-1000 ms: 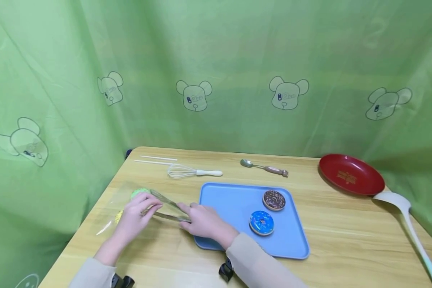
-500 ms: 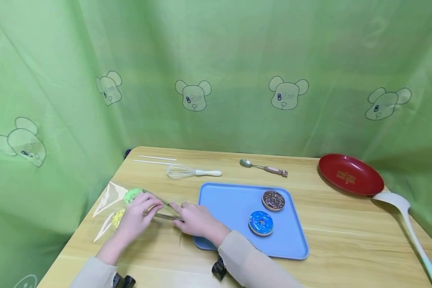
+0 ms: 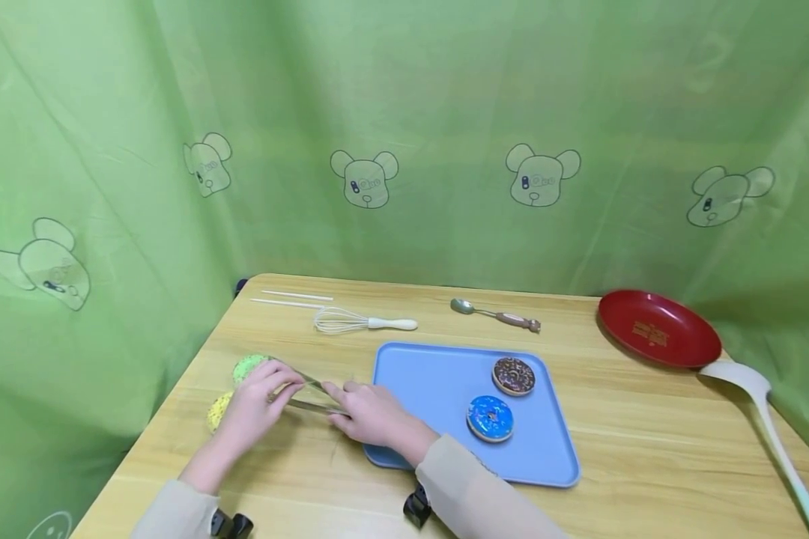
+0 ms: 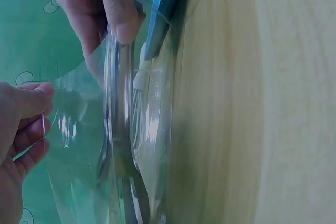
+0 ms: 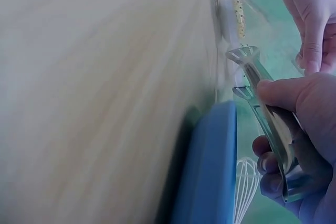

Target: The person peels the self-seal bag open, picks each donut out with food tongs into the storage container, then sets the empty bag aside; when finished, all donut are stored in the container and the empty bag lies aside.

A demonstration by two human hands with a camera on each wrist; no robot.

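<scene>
Metal tongs [image 5: 274,119] point left inside clear bag [image 4: 71,129].
Right hand [image 3: 374,413] curls round tongs; left hand [image 3: 256,399], nearer the green donut [image 3: 246,367], pinches bag's edge.

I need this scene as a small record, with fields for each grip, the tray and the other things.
left grip: pinches clear plastic
right grip: holds metal tongs
blue tray: carries chocolate donut, blue donut
left side: green piece, yellow piece, both partly hidden
far row: white sticks, whisk, spoon
right side: red plate, ladle
</scene>
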